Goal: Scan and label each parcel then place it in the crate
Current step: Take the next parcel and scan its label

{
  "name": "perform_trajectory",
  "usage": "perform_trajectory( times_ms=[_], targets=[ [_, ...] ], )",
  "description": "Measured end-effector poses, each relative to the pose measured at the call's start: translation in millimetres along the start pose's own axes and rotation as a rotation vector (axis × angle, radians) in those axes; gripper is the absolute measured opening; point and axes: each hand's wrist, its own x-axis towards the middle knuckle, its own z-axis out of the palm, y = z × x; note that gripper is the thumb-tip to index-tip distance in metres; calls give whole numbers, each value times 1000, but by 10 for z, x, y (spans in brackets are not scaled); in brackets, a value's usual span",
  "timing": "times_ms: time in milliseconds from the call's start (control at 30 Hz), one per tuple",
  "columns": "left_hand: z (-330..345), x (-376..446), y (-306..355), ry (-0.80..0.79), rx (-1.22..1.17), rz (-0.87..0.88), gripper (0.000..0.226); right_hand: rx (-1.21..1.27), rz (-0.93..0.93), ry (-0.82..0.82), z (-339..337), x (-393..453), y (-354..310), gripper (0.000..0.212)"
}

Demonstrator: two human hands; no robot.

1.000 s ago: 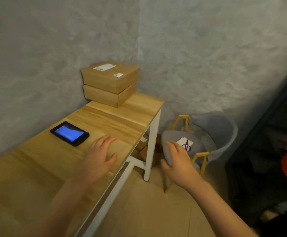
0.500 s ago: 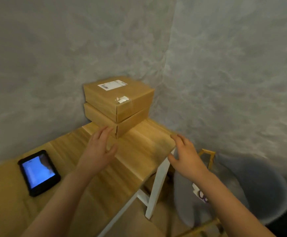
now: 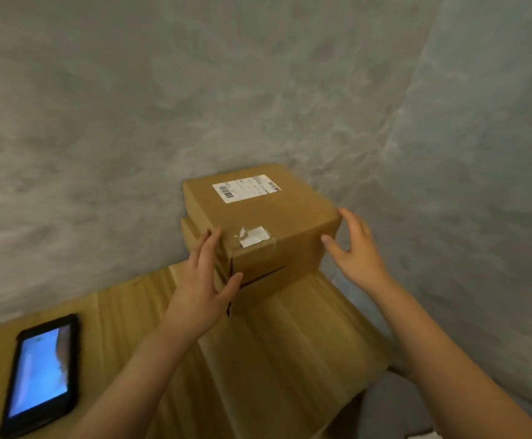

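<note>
Fingers of the left hand (image 3: 202, 293) lie straight against the near left corner of the upper brown cardboard parcel (image 3: 268, 223), while the right hand (image 3: 355, 248), fingers spread and loose, sits at its right edge, gripping nothing. That parcel is stacked on a second cardboard box (image 3: 271, 285) at the far end of the wooden table (image 3: 290, 359), in the grey wall corner. A black phone with a lit blue screen (image 3: 41, 373) lies near left.

— What sort of place was it?

— A plain room used for packing, more a home corner than a warehouse. Grey mottled walls (image 3: 131, 106) met in a corner.

— What showed that?

— A wooden desk (image 3: 290, 343) stood against the wall, with two cardboard parcels (image 3: 274, 217) stacked at its far corner, the top one carrying a shipping label (image 3: 245, 188). A phone (image 3: 39, 372) with a lit screen lay near the desk's left edge.
</note>
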Motion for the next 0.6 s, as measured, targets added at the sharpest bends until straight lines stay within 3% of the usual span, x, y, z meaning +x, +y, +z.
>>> perform_trajectory(
  times_ms=[200,400,600],
  targets=[
    [112,-63,67,58,-43,-61,70,352,-47,-65,220,289,110,62],
    [77,-170,51,189,-193,-67,61,393,-132,-58,334,241,103,60],
    [-302,-549,-40,380,-278,-113,44,476,-262,-94,495,6,-386,59]
  ],
)
